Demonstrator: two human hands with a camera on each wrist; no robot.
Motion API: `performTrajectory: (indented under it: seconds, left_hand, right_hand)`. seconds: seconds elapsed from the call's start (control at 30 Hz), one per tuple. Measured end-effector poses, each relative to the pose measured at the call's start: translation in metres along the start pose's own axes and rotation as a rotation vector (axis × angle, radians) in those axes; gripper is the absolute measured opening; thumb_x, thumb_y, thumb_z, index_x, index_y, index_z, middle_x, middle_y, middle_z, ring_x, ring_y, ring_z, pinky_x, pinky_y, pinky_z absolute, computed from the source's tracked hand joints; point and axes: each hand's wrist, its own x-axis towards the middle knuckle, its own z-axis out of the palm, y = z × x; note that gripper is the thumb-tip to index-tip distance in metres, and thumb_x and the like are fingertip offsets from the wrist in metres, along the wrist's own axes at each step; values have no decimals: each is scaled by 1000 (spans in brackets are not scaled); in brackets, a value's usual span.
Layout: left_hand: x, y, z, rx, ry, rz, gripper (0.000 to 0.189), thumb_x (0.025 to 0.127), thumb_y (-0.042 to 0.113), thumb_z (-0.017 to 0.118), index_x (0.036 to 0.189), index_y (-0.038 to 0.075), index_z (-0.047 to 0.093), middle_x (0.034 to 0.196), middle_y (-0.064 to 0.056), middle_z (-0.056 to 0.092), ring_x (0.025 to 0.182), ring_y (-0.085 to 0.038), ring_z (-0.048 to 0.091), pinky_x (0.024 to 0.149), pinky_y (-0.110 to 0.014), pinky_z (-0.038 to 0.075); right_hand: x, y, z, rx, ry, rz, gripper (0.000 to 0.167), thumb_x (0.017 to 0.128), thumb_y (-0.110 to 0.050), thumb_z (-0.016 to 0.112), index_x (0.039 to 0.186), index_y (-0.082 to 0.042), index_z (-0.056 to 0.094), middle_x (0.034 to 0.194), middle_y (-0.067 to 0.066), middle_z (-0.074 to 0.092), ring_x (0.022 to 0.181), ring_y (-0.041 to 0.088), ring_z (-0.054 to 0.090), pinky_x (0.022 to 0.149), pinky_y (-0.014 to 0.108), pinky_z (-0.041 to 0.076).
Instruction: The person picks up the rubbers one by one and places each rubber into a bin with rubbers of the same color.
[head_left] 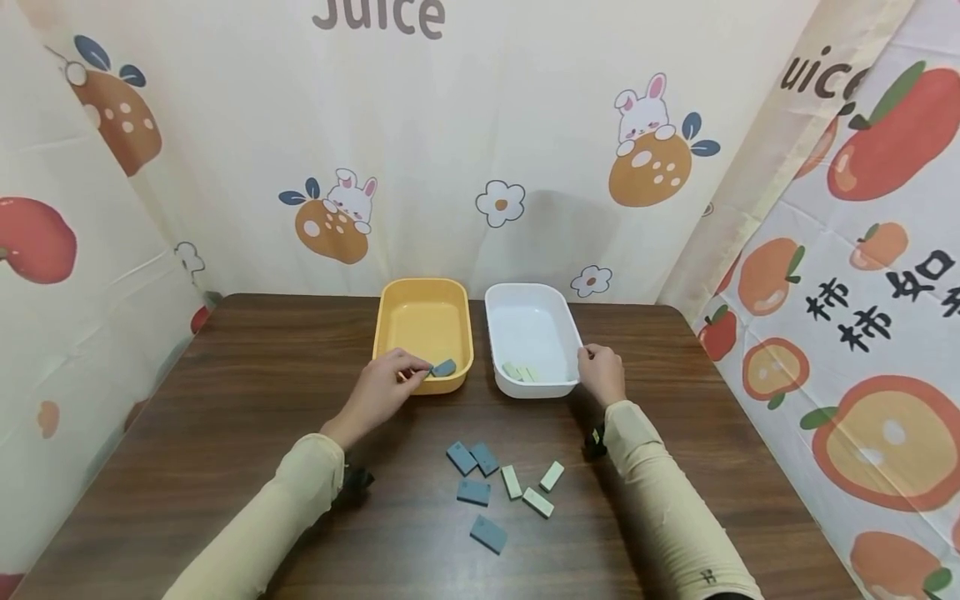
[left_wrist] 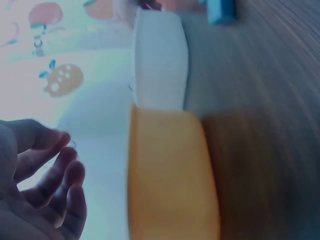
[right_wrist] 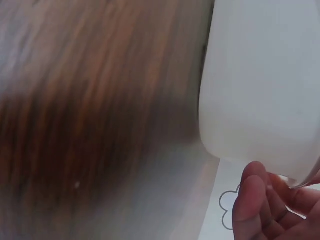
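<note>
My left hand [head_left: 382, 387] is over the front left of a yellow tub [head_left: 423, 321]. Its fingertips are right beside blue-grey blocks [head_left: 445, 367] in the tub. In the left wrist view the fingers are loosely bent, and nothing shows between them. The right hand [head_left: 602, 372] is at the right side of a white tub [head_left: 534, 325], pinching its rim, as the right wrist view shows with fingers around the rim's corner [right_wrist: 295, 182]. A few pale green blocks [head_left: 519, 372] lie at the white tub's front left.
Several blue-grey blocks [head_left: 488, 533] lie scattered on the dark wooden table [head_left: 405, 525] in front of the tubs. Three pale green blocks [head_left: 537, 502] are to their right. A printed curtain [head_left: 465, 117] hangs behind the tubs and along both sides.
</note>
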Motion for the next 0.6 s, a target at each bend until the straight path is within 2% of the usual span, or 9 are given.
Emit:
performTrajectory:
  seconds: [0.13, 0.23, 0.43, 0.6]
  left_hand:
    - [-2, 10, 5, 24, -118, 47, 14, 90, 13, 68, 102, 10, 76, 94, 0, 68, 83, -12, 60, 75, -28, 52]
    - [-5, 11, 13, 72, -205, 72, 16, 90, 14, 68, 104, 11, 75, 95, 2, 67, 85, -12, 59, 74, -27, 51]
    - [-11, 12, 29, 127, -410, 105, 20, 90, 15, 68, 110, 12, 73, 102, 2, 69, 93, -12, 62, 83, -31, 52]
    - [-13, 13, 42, 212, -552, 177, 22, 88, 13, 70, 110, 13, 72, 104, 2, 67, 97, -14, 61, 86, -32, 51]
  right_hand:
    - [0, -2, -1, -33, -25, 4, 41, 99, -23, 40, 115, 6, 66, 111, 26, 68, 96, 38, 64, 86, 50, 49]
    - [0, -2, -1, -39, -42, 13, 42, 99, -23, 39, 116, 5, 65, 111, 26, 68, 94, 37, 63, 85, 49, 49]
    - [0, -3, -3, -39, -63, 28, 42, 100, -23, 38, 117, 5, 65, 112, 25, 67, 92, 35, 62, 83, 48, 49]
    - [0, -3, -3, -37, -54, 23, 42, 100, -24, 39, 116, 4, 65, 110, 24, 68, 93, 36, 62, 84, 49, 49]
